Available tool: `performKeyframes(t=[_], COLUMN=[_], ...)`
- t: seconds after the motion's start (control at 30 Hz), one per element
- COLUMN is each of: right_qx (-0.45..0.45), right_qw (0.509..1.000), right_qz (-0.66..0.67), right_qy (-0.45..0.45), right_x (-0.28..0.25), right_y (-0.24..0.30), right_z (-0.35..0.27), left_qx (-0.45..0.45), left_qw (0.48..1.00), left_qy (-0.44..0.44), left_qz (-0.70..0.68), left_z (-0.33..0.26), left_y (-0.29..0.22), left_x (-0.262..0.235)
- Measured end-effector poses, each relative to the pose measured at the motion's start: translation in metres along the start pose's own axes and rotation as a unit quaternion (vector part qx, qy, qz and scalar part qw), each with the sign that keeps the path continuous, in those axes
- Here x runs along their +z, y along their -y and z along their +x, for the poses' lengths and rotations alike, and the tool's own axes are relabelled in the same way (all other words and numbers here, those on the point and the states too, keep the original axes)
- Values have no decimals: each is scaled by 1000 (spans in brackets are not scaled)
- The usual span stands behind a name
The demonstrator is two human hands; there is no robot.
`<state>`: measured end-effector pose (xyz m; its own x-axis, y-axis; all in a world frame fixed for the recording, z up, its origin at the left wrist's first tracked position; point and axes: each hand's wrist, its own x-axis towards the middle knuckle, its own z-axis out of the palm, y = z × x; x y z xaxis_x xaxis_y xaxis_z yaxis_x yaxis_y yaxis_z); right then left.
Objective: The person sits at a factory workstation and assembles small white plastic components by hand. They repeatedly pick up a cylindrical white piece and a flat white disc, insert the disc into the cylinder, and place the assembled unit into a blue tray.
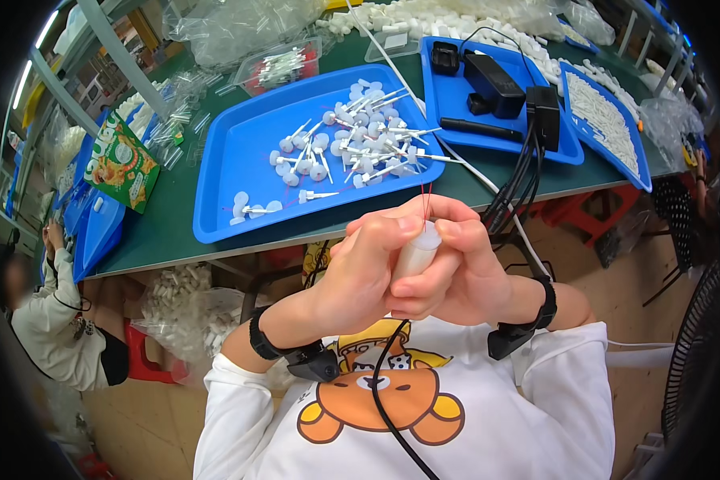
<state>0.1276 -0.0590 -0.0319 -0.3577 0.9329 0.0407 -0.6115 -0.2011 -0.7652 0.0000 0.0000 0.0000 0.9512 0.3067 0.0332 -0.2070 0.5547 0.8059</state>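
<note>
You have both hands in front of your chest, just beyond the near edge of the green table [164, 232], and between them is the short white plastic cylinder with a flat pale end [417, 255]. Your left hand [360, 264] is closed around it, with the thumb near the upper end; your right hand [478, 260] is closed from the other side, also with the thumb close to this end. The fingers overlap, so I cannot tell which of them carry the lower part. Two thin red wires [430, 194] rise from the upper end. This one piece looks, in my judgement, in the middle of its handling, because neither hand is letting it go. In the large shallow blue plastic tray [244, 152], before you, lies a pile of thin white stems with round translucent discs [368, 132], and a smaller group is apart near its left corner. Whether these are finished or waiting, I cannot tell. Behind, a wide heap of loose white plastic cylinders [456, 18] covers the far side, so probably much work remains.
</note>
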Motion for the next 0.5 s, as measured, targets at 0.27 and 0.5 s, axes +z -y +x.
performKeyframes(t=[0.27, 0.5], right_qx=[-7, 17], right_qw=[998, 997], right_qz=[56, 74], right_qy=[2, -14], right_x=[4, -3], right_y=[-5, 7], right_z=[-1, -2], left_qx=[-4, 18], left_qw=[999, 989], left_qy=[19, 84], left_qz=[-30, -118], left_z=[-2, 6], left_y=[-3, 2], left_x=[-1, -10])
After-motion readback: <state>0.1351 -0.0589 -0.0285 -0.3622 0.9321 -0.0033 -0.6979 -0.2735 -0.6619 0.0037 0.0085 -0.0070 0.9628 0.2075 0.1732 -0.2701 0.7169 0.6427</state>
